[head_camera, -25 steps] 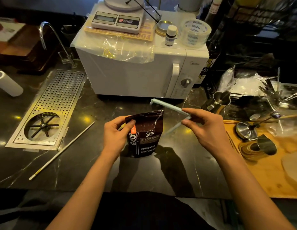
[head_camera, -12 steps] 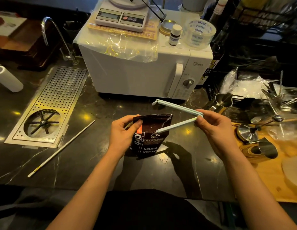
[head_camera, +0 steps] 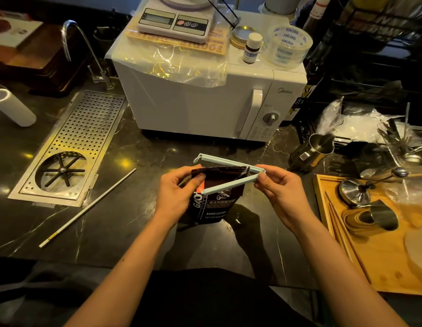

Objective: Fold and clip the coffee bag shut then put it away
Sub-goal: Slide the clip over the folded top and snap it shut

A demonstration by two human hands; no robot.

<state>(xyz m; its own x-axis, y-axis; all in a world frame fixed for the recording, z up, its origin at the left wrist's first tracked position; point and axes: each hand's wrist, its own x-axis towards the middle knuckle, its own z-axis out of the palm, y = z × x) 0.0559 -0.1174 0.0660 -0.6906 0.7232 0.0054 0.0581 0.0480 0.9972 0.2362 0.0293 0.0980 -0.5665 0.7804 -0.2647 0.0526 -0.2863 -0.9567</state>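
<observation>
A dark coffee bag (head_camera: 214,204) with white print stands upright on the black counter in front of me, its top folded over. My left hand (head_camera: 177,192) pinches the bag's upper left corner. My right hand (head_camera: 278,187) holds the hinge end of a pale blue sealing clip (head_camera: 229,186). The clip is spread open in a V. One arm lies across the bag's front, the other runs behind the folded top.
A white microwave (head_camera: 205,102) with a scale, tape roll and small bottle on top stands just behind. A perforated metal drain tray (head_camera: 70,147) and a thin white stick (head_camera: 87,207) lie left. A wooden tray (head_camera: 375,256) with metal tools and a steel pitcher (head_camera: 316,147) sit right.
My right hand has carried the open clip leftward, from beside the bag to straddling its folded top. My left hand keeps its hold on the bag's corner.
</observation>
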